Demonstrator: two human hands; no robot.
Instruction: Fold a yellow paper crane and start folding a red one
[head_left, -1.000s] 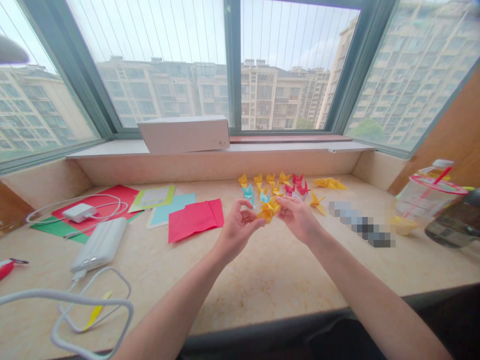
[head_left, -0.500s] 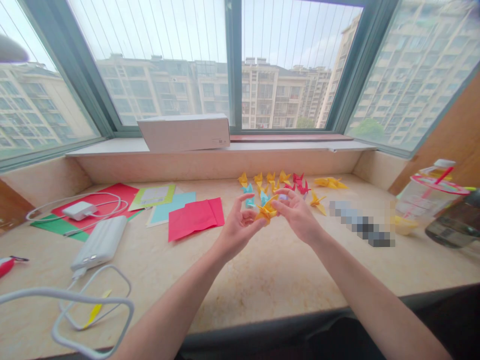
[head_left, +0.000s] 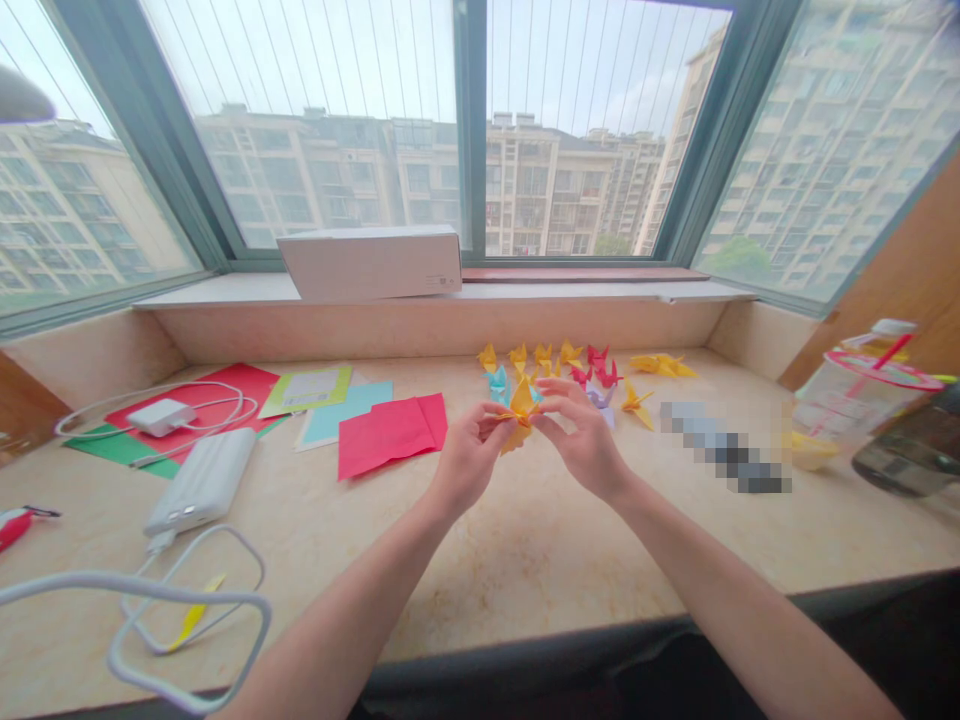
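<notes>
Between my two hands, above the stone counter point(head_left: 480, 560), is a yellow paper crane point(head_left: 523, 402) with its wings spread sideways. My left hand point(head_left: 471, 446) pinches its left side between thumb and fingers. On the other side, my right hand point(head_left: 579, 430) grips it with thumb and forefinger. Just behind my hands sit several small folded cranes: yellow ones point(head_left: 543, 356), red ones point(head_left: 597, 357), a light blue one point(head_left: 497, 385) and a pale purple one point(head_left: 600, 400), partly hidden. Another yellow crane point(head_left: 637, 404) lies right of my right hand.
Red paper point(head_left: 390, 440) lies left of my hands, with blue paper point(head_left: 349, 410) behind it. Farther left are a white power bank point(head_left: 202, 480), a charger point(head_left: 161, 417) and loose cables. A plastic cup point(head_left: 847, 400) stands at right; a white box point(head_left: 371, 265) rests on the sill.
The yellow crane has been turned in my hands and now points upward, its wings pulled out to both sides. My hands have shifted slightly left, and the left fingers have closed in.
</notes>
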